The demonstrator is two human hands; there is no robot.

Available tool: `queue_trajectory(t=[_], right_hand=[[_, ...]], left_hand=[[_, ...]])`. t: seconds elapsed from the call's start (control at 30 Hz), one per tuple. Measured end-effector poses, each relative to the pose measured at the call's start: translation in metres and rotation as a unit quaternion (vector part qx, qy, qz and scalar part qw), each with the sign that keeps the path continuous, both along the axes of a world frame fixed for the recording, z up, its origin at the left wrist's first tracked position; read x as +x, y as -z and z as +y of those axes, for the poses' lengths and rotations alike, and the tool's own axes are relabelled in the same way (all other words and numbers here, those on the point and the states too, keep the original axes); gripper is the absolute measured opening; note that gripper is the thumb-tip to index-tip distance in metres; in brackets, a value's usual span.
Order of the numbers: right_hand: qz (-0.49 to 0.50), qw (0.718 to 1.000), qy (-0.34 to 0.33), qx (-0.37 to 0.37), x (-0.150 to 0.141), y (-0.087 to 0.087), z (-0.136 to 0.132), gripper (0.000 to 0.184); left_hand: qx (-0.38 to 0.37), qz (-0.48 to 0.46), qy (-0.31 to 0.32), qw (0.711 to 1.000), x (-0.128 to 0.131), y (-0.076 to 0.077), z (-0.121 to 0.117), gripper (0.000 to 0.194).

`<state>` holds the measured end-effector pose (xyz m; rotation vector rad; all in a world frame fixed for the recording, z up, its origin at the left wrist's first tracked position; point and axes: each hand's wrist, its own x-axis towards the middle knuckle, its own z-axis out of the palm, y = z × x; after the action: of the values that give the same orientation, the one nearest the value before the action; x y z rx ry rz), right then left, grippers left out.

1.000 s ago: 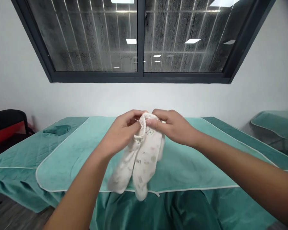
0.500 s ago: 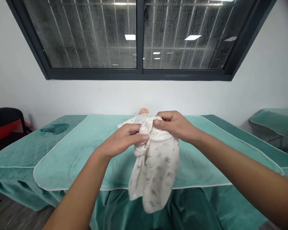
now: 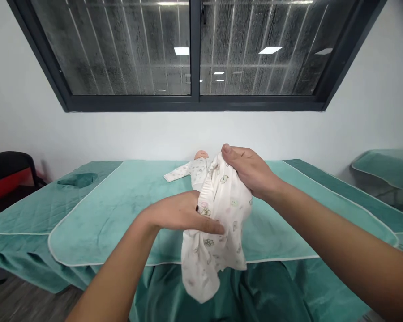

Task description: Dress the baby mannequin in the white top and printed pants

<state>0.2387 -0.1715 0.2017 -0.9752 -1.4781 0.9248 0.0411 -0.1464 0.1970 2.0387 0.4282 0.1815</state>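
White baby pants (image 3: 226, 210) with small animal prints hang in front of me, their legs dangling past the near edge of the bed. My right hand (image 3: 245, 167) pinches the gathered waistband at the upper right, thumb on top. Lower down, my left hand (image 3: 181, 212) has its fingers hidden behind or inside the cloth and its thumb lying across the front, gripping the fabric. Beyond the pants lies a baby doll (image 3: 201, 154) in a white printed top (image 3: 199, 172), one sleeve stretched to the left. The pants hide the doll's lower body and its other sleeve.
A light green mat (image 3: 121, 214) with pale piping covers the darker green bed (image 3: 30, 214). On its left is a recessed opening (image 3: 77, 180). A red and black chair (image 3: 10, 179) stands at far left, another green-covered surface (image 3: 389, 172) at far right. The wall and window (image 3: 195, 105) rise behind.
My left hand has slid down, its thumb now across the front of the pants. My right hand has lifted the waistband slightly. The pants have turned, and more of the doll's top shows.
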Motion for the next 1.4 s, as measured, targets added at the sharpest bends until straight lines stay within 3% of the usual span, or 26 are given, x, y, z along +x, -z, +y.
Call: queue_trajectory(t=[0.07,0.13,0.23,0.3,0.37,0.43,0.53,0.63,0.77,0.83,1.0,1.1,1.17,1.23,1.33,1.4], right_hand=[[-0.02,1.0,-0.007,-0.002,0.005,0.005,0.002,0.054],[-0.092,0.994,-0.062,-0.016,0.011,0.011,0.001,0.052],[-0.247,0.939,-0.216,-0.103,0.016,0.019,-0.002,0.042],[-0.264,0.918,-0.254,-0.154,0.017,0.025,-0.004,0.036],[-0.187,0.945,-0.218,-0.153,0.018,0.032,-0.002,0.034],[-0.069,0.975,-0.167,-0.125,0.018,0.041,0.003,0.035],[0.07,0.983,-0.125,-0.113,0.014,0.054,0.011,0.037],[0.143,0.975,-0.106,-0.135,0.008,0.063,0.014,0.038],[0.169,0.969,-0.087,-0.154,0.001,0.071,0.01,0.041],[0.163,0.972,-0.058,-0.158,-0.002,0.073,0.008,0.044],[0.141,0.979,0.024,-0.143,-0.011,0.071,0.01,0.049],[0.103,0.987,0.035,-0.122,-0.009,0.069,0.011,0.047],[0.064,0.991,0.006,-0.116,-0.001,0.069,0.011,0.044],[0.006,0.99,-0.07,-0.12,0.012,0.07,0.009,0.041],[-0.08,0.973,-0.185,-0.116,0.033,0.066,0.004,0.036],[-0.122,0.961,-0.227,-0.096,0.043,0.057,-0.001,0.032]], left_hand=[[-0.003,-0.03,-0.026,0.999,-0.002,0.003,0.002,0.028],[-0.007,-0.104,-0.104,0.989,-0.004,0.007,0.005,0.026],[-0.036,-0.161,-0.172,0.971,-0.004,0.014,0.01,0.021],[-0.059,-0.161,-0.17,0.97,-0.003,0.021,0.012,0.021],[-0.094,-0.15,-0.138,0.974,-0.001,0.029,0.014,0.025],[-0.145,-0.116,-0.063,0.981,0.001,0.038,0.015,0.027],[-0.185,-0.071,0.016,0.98,0.005,0.048,0.017,0.02],[-0.18,-0.106,-0.038,0.977,0.006,0.055,0.019,0.017],[-0.222,-0.181,-0.138,0.948,0.003,0.057,0.022,0.023],[-0.209,-0.171,-0.145,0.952,0.003,0.055,0.02,0.021],[-0.125,-0.061,-0.071,0.988,0.01,0.052,0.012,0.014],[-0.14,-0.128,-0.119,0.975,0.008,0.056,0.015,0.015],[-0.147,-0.209,-0.157,0.954,0.0,0.058,0.021,0.021],[-0.122,-0.236,-0.157,0.951,-0.011,0.054,0.028,0.025],[-0.027,-0.106,-0.089,0.99,-0.024,0.038,0.028,0.026],[0.048,-0.001,-0.051,0.998,-0.028,0.025,0.022,0.028]])
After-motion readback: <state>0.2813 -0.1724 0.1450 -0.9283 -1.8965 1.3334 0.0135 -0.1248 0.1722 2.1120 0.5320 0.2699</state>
